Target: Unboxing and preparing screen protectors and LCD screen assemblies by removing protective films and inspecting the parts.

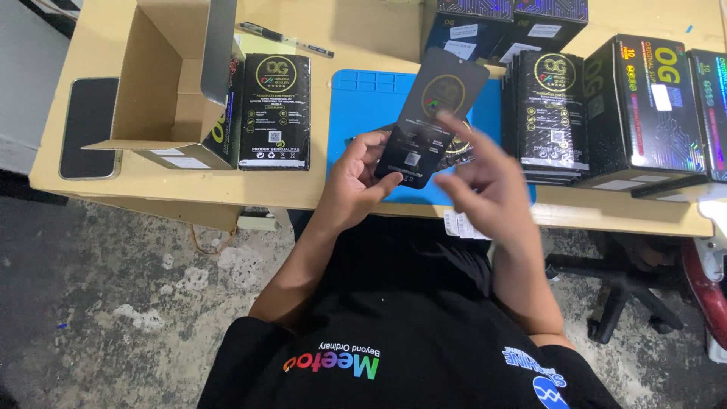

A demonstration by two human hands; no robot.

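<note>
My left hand [354,180] grips the lower end of a flat black retail pack [435,106] with a gold round emblem, holding it tilted above the blue mat [363,102]. A second similar pack [459,150] shows just behind it, and which hand bears it is hidden. My right hand [488,185] hovers beside the pack with its fingers spread and its index finger reaching over the pack's face. Nothing is closed in it.
An open cardboard box [163,83] stands on the wooden table [91,45] at left, a black pack [274,112] beside it. A stack of packs [549,113] and black boxes [651,106] sit right. A phone [88,125], a pen [286,38], and a chair base [628,291] below.
</note>
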